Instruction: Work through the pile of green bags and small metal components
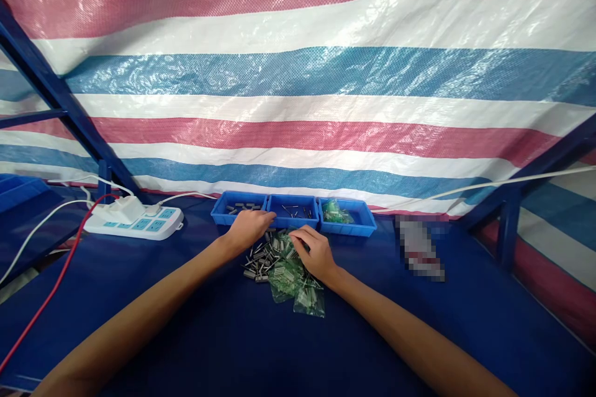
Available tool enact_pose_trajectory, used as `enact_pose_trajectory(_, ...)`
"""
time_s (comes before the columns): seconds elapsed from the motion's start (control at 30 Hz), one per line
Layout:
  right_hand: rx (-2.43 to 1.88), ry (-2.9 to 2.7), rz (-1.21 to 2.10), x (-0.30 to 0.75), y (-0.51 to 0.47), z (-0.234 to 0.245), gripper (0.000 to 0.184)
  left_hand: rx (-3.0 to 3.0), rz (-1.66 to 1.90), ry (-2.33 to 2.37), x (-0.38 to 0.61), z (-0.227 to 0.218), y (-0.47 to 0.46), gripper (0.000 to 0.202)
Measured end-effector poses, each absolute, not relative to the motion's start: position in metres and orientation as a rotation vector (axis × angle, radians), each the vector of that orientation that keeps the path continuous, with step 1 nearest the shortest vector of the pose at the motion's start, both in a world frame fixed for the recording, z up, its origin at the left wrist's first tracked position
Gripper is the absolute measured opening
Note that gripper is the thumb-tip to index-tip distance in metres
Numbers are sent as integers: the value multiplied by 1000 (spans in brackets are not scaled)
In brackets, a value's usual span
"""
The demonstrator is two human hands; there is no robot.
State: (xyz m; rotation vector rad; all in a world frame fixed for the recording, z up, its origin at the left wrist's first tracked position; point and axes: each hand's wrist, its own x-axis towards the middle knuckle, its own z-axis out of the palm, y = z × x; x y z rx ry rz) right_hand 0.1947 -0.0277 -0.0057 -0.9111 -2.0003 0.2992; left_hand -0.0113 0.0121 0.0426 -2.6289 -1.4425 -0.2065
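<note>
My left hand (251, 227) is over the front rims of the left bin (223, 218) and the middle bin (293, 221), its fingers pressed together and pointing right. Anything between its fingertips is hidden. My right hand (316, 252) hovers at the right side of a heap of small metal cylinders and pins (261, 260), thumb and fingers closed in a pinch; what they hold is too small to make out. Small clear bags with green-looking contents (285, 279) lie on and beside the heap.
Metal cylinders lie in the left bin, a few thin pins in the middle one, and green bags in the right bin (349, 227). A white power strip (156, 223) with cables stands left on the blue table (209, 335). A blurred item (419, 248) lies right. Striped sheeting (298, 74) hangs behind.
</note>
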Motion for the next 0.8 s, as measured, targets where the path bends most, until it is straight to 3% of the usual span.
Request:
enact_pose_trajectory(0.23, -927, -1963, 261, 195, -27, -4, 25, -2610, -219, -1527, -14, 44, 14, 24)
enact_pose_trajectory(0.5, -1295, -1848, -116, 204, -17, 11, 27, -2516, -363, -1523, -14, 57, 8, 31)
enact_pose_trajectory(0.8, -1363, -1940, -92, 209, -11, 8, 24, -2579, -245, -1393, -19, 51, 15, 19)
